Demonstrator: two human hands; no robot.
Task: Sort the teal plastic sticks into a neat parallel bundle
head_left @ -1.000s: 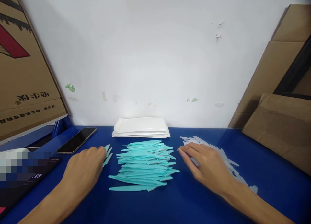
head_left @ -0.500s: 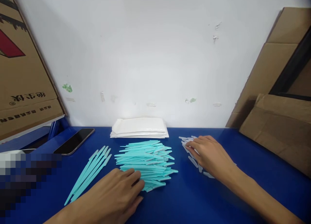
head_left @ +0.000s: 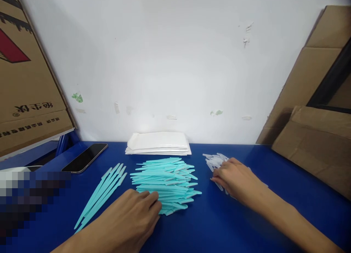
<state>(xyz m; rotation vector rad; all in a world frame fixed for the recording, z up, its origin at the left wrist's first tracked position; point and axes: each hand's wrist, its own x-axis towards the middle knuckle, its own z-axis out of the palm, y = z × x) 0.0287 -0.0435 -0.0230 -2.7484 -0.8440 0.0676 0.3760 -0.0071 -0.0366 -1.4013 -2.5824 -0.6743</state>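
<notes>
Teal stick pile (head_left: 170,178): left hand (head_left: 138,212) at its near-left edge, fingers curled, grip hidden. Blue surface (head_left: 192,233) open between pile and right hand (head_left: 230,178); right hand narrow over several translucent pieces (head_left: 215,160), right of pile, hold unclear. Left of pile: about five fanned sticks (head_left: 99,194), one phone (head_left: 85,158).

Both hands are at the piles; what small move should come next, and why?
Probably the left hand should pinch one from the pile of slim turquoise plastic-looking sticks: it sits at the pile's near left edge, while the right hand is at the small, translucent whitish pieces.
</notes>
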